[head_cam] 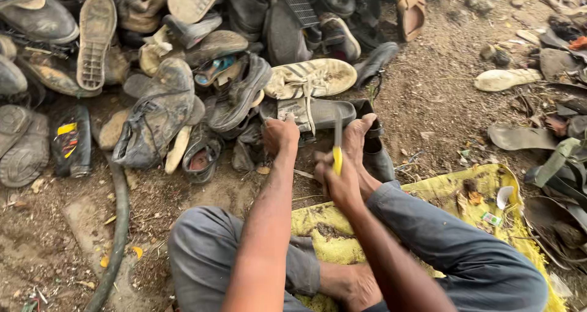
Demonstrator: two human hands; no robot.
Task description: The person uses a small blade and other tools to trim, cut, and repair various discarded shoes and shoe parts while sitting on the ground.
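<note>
Hands [281,135] [336,180]: two; knife [337,144]: one.

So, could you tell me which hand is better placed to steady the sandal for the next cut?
The left hand: it already grips the sandal, while the right hand is closed around the yellow-handled knife.

A big pile of old shoes [183,55] lies on the dirt ground [440,86]. A dark hose [120,226] runs past it. A yellow sack [489,183] is spread out, with a pale sole [506,78] well away from it.
</note>
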